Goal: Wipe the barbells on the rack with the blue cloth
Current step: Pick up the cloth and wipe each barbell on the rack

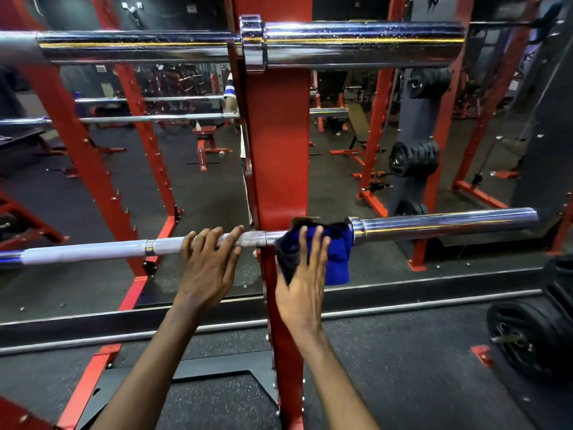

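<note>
A lower barbell (446,223) lies across the red rack upright (279,144), its chrome sleeve sticking out to the right. My left hand (210,262) is curled over the bar's shaft just left of the upright. My right hand (302,274) presses the blue cloth (336,259) against the bar between the upright and the sleeve collar, fingers spread over the cloth. The cloth hangs down below the bar. A second, thicker chrome barbell (356,41) rests higher on the rack, above both hands.
A mirror behind the rack reflects red frames, benches and another bar. Black weight plates (414,158) hang on a grey post at the right. A black plate (524,339) sits on the dark rubber floor at the lower right. A steel rail runs along the floor.
</note>
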A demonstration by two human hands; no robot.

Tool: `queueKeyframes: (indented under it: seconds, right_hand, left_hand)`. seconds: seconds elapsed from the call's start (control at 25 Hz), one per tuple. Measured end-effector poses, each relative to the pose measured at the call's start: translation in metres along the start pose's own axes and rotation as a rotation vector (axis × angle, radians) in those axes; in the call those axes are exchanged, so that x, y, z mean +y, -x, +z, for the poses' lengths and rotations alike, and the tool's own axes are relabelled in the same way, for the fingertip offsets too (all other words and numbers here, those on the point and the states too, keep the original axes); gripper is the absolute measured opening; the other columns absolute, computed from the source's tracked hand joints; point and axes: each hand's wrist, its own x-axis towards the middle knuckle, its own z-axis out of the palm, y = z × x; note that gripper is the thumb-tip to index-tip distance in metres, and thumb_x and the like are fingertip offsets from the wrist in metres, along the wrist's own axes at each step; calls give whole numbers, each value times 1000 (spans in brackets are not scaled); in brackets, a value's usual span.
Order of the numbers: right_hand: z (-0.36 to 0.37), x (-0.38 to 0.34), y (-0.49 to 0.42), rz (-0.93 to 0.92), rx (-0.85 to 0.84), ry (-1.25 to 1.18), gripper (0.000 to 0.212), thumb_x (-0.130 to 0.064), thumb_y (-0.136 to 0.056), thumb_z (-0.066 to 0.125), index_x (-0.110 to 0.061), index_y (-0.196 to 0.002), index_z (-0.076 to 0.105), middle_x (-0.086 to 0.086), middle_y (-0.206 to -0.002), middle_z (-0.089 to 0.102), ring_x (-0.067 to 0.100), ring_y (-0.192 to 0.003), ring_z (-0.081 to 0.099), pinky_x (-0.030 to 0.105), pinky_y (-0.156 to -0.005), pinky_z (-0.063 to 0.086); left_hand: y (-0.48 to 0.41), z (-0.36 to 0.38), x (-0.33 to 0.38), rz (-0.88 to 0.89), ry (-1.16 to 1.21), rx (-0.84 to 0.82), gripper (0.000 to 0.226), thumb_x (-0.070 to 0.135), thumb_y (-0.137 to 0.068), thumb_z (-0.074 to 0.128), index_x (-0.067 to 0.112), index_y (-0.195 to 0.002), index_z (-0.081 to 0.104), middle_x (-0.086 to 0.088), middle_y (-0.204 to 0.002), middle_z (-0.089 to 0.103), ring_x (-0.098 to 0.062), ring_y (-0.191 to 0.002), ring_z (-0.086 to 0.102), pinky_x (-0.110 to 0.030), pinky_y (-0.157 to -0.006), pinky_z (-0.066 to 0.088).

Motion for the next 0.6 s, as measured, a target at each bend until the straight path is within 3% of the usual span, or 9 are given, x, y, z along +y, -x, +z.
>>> queueKeyframes:
  seconds: [0.08,0.12,0.2,0.24,0.32,0.44,0.52,0.6]
  right_hand:
    - [11,-5,3,171,78,-261,85,-58,-99,47,-19,-165,9,-5,-171,-14,15,-159,-7,27,-128,1]
    - [15,-5,2,277,139,-391,86,-59,-99,47,-16,-164,12,-4,-172,-8,14,-159,1,28,-128,7]
    - [19,-6,-2,506,214,-620,75,-60,-97,48,-18,-158,31,2,-168,24,15,-155,26,34,-126,23]
    - [20,-9,-6,607,224,-727,59,-56,-100,50,-23,-148,42,2,-158,43,17,-148,40,35,-122,32]
    - [16,-14,-15,721,248,-902,32,-40,-105,52,-26,-134,51,1,-139,61,15,-128,59,26,-106,44]
    - [5,-22,-28,765,320,-1047,32,-32,-106,53,-18,-134,57,4,-133,66,6,-105,66,15,-86,52]
    - [-5,-29,-27,823,340,-1105,24,-33,-105,53,-19,-124,61,4,-124,69,8,-97,69,23,-85,56]
    - [-11,-34,-21,860,357,-1099,25,-38,-104,56,-19,-120,62,6,-123,70,18,-106,70,38,-96,56]
  left_hand:
    - [0,1,1,-16,-4,4,44,39,-105,35,33,-146,48,-1,-125,51,-24,-123,47,-47,-113,25]
    - [0,2,2,-18,-3,10,43,40,-105,35,33,-145,49,-1,-124,51,-24,-122,47,-47,-113,26]
    - [-1,3,1,-20,-6,19,43,40,-105,36,33,-145,50,0,-124,52,-23,-122,47,-46,-113,25]
    - [-1,3,1,-24,-7,21,43,41,-105,36,33,-145,50,0,-125,52,-23,-122,47,-45,-113,24]
    - [0,6,1,-34,-2,26,43,41,-105,36,34,-144,52,0,-125,53,-22,-122,47,-44,-114,22]
    - [0,7,0,-41,35,35,43,41,-105,36,35,-143,53,0,-125,53,-22,-123,47,-46,-114,20]
    - [0,7,1,-46,68,41,43,41,-105,35,35,-143,53,0,-125,52,-23,-123,46,-46,-114,19]
    - [0,8,1,-50,84,45,43,41,-105,35,35,-143,53,0,-125,51,-23,-124,46,-46,-114,18]
